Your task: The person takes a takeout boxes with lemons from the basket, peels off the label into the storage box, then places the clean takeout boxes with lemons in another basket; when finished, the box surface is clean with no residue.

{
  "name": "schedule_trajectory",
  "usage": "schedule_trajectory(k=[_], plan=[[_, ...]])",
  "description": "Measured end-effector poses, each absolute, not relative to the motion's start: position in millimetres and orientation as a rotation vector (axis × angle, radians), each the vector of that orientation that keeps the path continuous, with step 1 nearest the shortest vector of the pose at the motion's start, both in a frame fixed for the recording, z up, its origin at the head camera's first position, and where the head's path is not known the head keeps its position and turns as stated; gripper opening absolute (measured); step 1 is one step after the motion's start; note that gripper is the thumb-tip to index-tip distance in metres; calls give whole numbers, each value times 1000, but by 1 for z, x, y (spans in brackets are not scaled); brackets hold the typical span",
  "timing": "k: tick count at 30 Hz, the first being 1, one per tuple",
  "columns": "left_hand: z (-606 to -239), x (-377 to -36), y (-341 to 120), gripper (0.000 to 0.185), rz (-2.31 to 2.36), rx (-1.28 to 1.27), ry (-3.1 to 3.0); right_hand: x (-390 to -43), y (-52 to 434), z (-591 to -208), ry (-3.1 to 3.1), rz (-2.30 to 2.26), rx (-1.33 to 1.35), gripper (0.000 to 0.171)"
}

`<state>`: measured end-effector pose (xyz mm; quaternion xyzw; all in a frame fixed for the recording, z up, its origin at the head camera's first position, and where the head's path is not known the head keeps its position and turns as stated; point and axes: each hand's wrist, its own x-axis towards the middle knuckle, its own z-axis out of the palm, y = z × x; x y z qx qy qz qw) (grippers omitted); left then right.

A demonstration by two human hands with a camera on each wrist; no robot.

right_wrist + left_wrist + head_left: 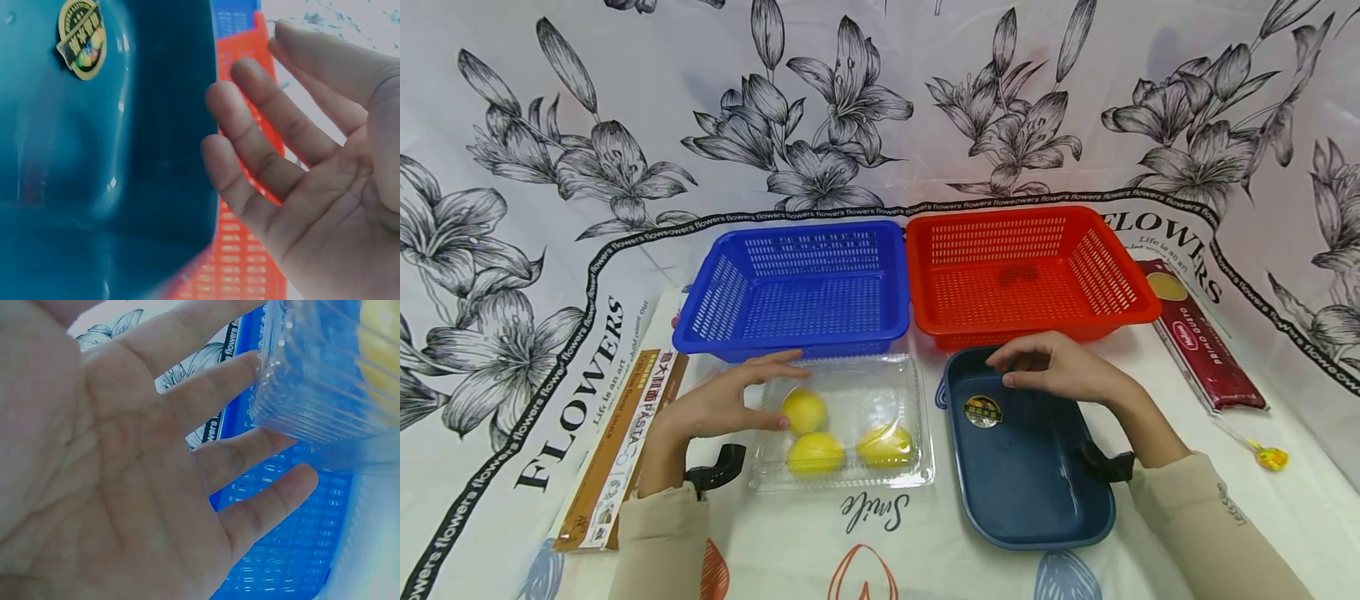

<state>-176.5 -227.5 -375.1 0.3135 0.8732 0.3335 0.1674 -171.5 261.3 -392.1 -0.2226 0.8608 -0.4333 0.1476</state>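
Flower-printed cloth covers the table [925, 533]; the left hand [722, 404], fingers straight, touches a clear plastic clamshell box [850, 379] (three yellow fruits [817, 452] inside), while the relaxed, empty right hand [1060, 367] hovers over a dark blue plastic tray [1030, 492].

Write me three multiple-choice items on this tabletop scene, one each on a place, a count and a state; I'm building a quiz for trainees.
1. Where does the red perforated plastic basket stand?
A. Right of the blue perforated plastic basket
B. Inside the dark blue plastic tray
C. On the clear box

2. How many yellow round fruits lie in the clear plastic clamshell box?
A. One
B. Three
C. Five

3. How is the right hand?
A. Gripping a fruit
B. Fist closed
C. Open, empty, over the tray

Key: 1 A, the baskets sit side by side; 2 B, three show through the lid; 3 C, fingers relaxed, holding nothing.
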Motion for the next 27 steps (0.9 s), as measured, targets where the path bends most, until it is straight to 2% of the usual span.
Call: schedule_trajectory(k=[14,21,27], plan=[[-380,-171,-236,58,961,892,2518,-162,299,-381,2823,-1423,-448,29],[-384,-168,-241,60,934,815,2562,-165,320,-388,3001,-1570,-147,29],[-393,-169,-246,64,992,762,2528,-170,338,-393,3153,-1615,29,38]])
